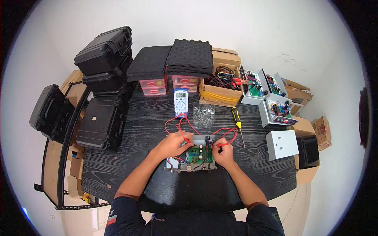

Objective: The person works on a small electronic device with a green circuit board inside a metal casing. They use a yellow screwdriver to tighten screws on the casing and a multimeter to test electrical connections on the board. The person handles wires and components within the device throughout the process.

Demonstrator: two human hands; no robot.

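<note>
In front of me on the dark table lies an open metal enclosure (170,163) with a green circuit board (200,155) inside. My left hand (172,144) is closed on a red test probe at the enclosure's far left side, its fingers above the board. At the right edge, my right hand (224,152) pinches another red test probe (217,145) pointing left toward the board. Where the probe tips touch is too small to tell. Red leads (195,129) run from both probes to a blue and white multimeter (181,103) with a lit display, standing beyond the enclosure.
Right of the multimeter are a clear tray of small hardware (204,115) and a yellow-black screwdriver (236,118). A cardboard box of cables (220,94) stands behind. Several open metal units (256,92) and a white box (282,144) sit right; black cases (100,122) stack left.
</note>
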